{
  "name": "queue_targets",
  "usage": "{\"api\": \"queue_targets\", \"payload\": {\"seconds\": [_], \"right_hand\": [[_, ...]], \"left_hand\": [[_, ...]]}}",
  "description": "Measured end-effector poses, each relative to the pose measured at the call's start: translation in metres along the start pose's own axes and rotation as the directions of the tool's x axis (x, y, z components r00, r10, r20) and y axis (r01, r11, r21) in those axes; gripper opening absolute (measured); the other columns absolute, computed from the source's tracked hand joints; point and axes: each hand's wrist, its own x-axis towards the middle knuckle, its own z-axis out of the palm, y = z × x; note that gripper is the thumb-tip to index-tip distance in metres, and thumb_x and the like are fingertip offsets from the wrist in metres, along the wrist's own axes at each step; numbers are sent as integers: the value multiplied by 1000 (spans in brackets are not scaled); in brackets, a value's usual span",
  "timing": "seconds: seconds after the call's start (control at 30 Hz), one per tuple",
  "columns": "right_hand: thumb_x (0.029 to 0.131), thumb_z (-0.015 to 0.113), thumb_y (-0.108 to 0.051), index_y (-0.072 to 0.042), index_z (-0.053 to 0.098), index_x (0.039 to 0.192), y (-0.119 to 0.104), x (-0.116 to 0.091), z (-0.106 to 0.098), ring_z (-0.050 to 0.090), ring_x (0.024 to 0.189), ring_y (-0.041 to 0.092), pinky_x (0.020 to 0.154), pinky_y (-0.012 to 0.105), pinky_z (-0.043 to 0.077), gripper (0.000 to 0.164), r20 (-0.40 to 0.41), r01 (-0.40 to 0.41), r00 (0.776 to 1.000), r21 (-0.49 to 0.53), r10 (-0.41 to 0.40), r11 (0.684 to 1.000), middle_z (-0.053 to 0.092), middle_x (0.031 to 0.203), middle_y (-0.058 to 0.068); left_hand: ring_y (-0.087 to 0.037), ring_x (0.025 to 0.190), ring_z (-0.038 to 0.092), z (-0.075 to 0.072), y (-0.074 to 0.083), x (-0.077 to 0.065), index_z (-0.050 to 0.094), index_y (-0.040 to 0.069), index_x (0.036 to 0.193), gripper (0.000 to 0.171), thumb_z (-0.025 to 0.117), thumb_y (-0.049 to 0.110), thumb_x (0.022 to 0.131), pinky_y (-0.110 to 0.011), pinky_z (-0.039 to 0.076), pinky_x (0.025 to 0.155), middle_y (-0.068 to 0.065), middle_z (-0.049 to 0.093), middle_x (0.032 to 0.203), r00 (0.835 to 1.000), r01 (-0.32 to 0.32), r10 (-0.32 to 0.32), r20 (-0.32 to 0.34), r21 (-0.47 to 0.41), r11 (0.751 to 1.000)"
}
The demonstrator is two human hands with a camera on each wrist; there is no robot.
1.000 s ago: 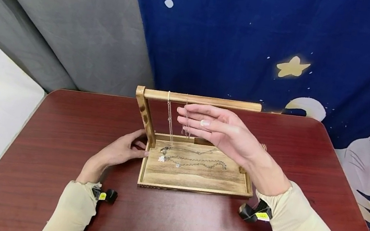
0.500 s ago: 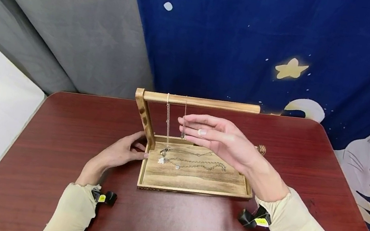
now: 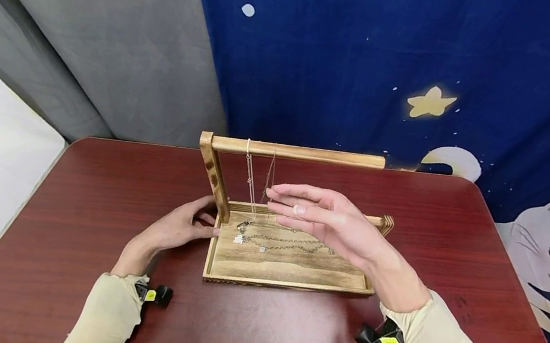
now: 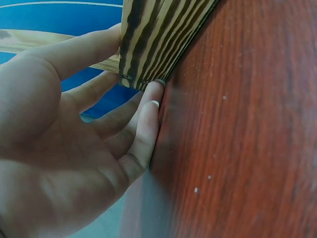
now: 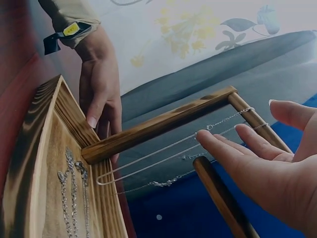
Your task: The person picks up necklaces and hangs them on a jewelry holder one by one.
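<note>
A wooden jewelry stand has a crossbar (image 3: 310, 154), an upright post (image 3: 215, 177) and a shallow tray (image 3: 285, 273). My left hand (image 3: 175, 225) holds the tray's left end, thumb at the rim and fingers around the back corner. Two thin necklaces hang over the crossbar: one near the post (image 3: 250, 179), another just right of it (image 3: 270, 174). My right hand (image 3: 337, 221) reaches in with straight fingers beside the right-hand necklace; whether the fingertips touch it cannot be told. More silver necklaces (image 3: 290, 245), with small pendants, lie inside the tray.
The stand rests on a reddish-brown table (image 3: 247, 337). A short wooden rod end (image 3: 386, 222) projects behind the tray's right side. Grey (image 3: 112, 35) and blue curtains (image 3: 327, 53) hang beyond the table. A black camera (image 3: 370, 337) is strapped to the right wrist.
My right hand has moved down a little along the right-hand necklace. That necklace, bunched at the fingers before, now hangs as a narrow loop. My left hand stays at the tray.
</note>
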Motion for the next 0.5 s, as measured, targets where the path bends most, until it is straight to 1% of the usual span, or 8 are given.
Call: {"api": "queue_targets", "payload": {"seconds": [0.23, 0.3, 0.5], "right_hand": [[106, 44, -11, 13, 43, 141, 9, -5, -2, 38, 138, 44, 111, 48, 35, 42, 13, 23, 1000, 71, -24, 997, 39, 149, 30], [107, 43, -12, 13, 44, 141, 11, -6, -2, 39, 137, 44, 111, 48, 35, 42, 8, 26, 1000, 70, -26, 997, 40, 148, 30], [107, 41, -14, 11, 44, 142, 15, -9, -6, 42, 135, 44, 110, 50, 36, 43, 7, 19, 1000, 18, -19, 1000, 44, 147, 27]], "left_hand": [[-31, 106, 61, 0, 1, -1, 39, 1, 147, 65, 71, 4, 91, -30, 51, 84, -21, 52, 134, 1000, 10, -10, 1, -1, 1000], [-31, 106, 61, 0, 1, -1, 39, 1, 147, 64, 71, 4, 91, -30, 51, 84, -21, 53, 133, 1000, 8, -8, -1, 1, 1000], [-31, 106, 61, 0, 2, 0, 41, 1, 146, 63, 72, 3, 90, -29, 52, 84, -21, 55, 131, 1000, -4, 4, -6, 6, 1000]]}}
